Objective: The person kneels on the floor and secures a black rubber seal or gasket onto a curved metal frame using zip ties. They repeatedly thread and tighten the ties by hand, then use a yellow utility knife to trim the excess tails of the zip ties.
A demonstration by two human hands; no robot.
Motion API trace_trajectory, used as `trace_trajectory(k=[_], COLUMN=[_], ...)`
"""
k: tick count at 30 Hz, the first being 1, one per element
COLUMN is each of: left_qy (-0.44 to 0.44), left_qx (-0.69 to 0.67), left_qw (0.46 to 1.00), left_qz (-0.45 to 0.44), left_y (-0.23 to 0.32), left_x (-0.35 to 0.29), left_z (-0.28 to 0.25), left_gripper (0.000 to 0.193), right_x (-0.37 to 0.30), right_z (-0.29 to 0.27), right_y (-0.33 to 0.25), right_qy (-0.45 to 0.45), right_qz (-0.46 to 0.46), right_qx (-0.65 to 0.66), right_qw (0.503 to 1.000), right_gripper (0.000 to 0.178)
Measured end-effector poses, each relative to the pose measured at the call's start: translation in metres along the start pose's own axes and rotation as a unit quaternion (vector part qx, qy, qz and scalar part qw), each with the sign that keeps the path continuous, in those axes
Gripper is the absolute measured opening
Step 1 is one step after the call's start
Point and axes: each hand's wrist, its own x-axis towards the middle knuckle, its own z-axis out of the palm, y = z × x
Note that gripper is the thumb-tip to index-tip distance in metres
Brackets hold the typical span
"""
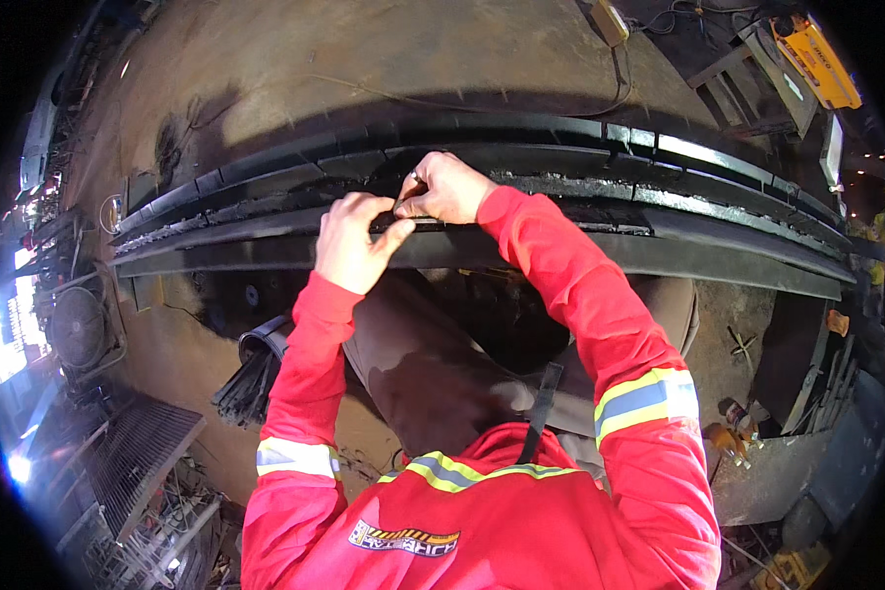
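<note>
Both hands meet over the left half of a long dark metal beam point(265, 254), which runs crosswise in front of the person, above the lap. On the left, the left hand point(349, 246) has its thumb and forefinger held apart in a curve at the beam. Just beside it, the right hand point(449, 189) bends its fingers down onto the beam, thumb tucked in; the fingertips are partly hidden, so I cannot tell whether either hand pinches something small.

Around the beam, from the left: a round fan point(77, 326) stands just off its left end, and a dark grate point(147, 457) lies on the near side of that end. Next, a bucket point(265, 339) holding dark rods point(244, 393) sits on the near side. Brown trousers point(413, 374) show below the beam's middle. Beyond its right part is a yellow box point(818, 61).
</note>
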Motion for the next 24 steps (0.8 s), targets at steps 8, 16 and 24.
trace_trajectory(k=[8, 16, 24], left_qy=[-0.038, -0.108, -0.157], left_qx=[-0.14, -0.281, -0.085], left_qw=[0.988, 0.944, 0.984], left_qz=[-0.047, -0.133, -0.008], left_y=[-0.018, -0.024, -0.019], left_x=[0.013, 0.016, 0.034], left_z=[0.008, 0.005, 0.001], left_gripper=[0.015, 0.017, 0.02], right_x=[0.005, 0.006, -0.015], right_z=[0.005, 0.014, -0.012], right_y=[-0.007, -0.002, 0.011], right_qy=[0.064, 0.098, 0.008], right_qz=[0.022, 0.021, -0.031], right_qx=[-0.021, -0.025, 0.042], right_qw=[0.998, 0.995, 0.999], right_gripper=[0.017, 0.019, 0.022])
